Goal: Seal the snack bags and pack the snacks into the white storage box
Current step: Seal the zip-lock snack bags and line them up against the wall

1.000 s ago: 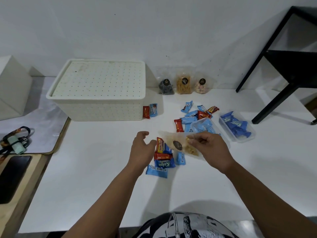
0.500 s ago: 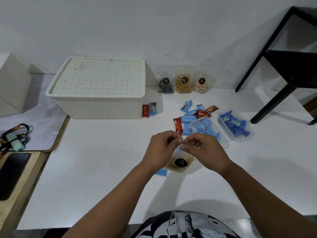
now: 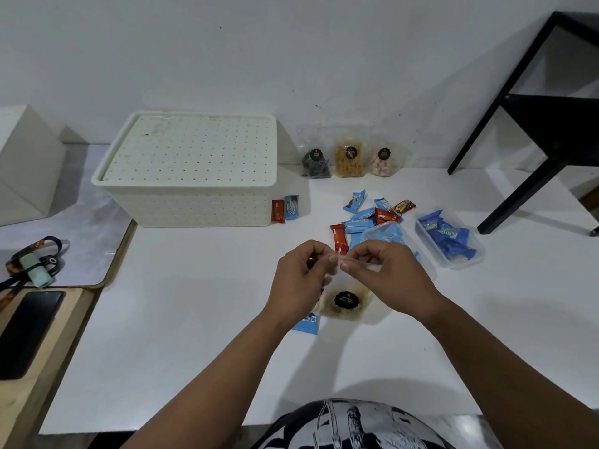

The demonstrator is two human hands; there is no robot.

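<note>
1. Both your hands are pinched on the top edge of the bag (image 3: 346,301): left hand (image 3: 299,280) and right hand (image 3: 387,277) meet thumb to fingertip at frame center, holding the clear strip between them.
2. That bag hangs below your fingers with its black round label facing you; the bottom looks like it's touching the table (image 3: 194,319), can't say for sure.
3. Your box (image 3: 194,176) sits upper left of center, lid on.
4. Three more bags (image 3: 348,155) stand against the wall, just right of the box.
5. Loose snacks (image 3: 366,218) are scattered right behind your hands, two more leaning on the box's right side.
6. Clear tub (image 3: 450,241) of blue packs is right of center.
7. One blue pack (image 3: 306,325) peeks out under your left wrist.
</note>
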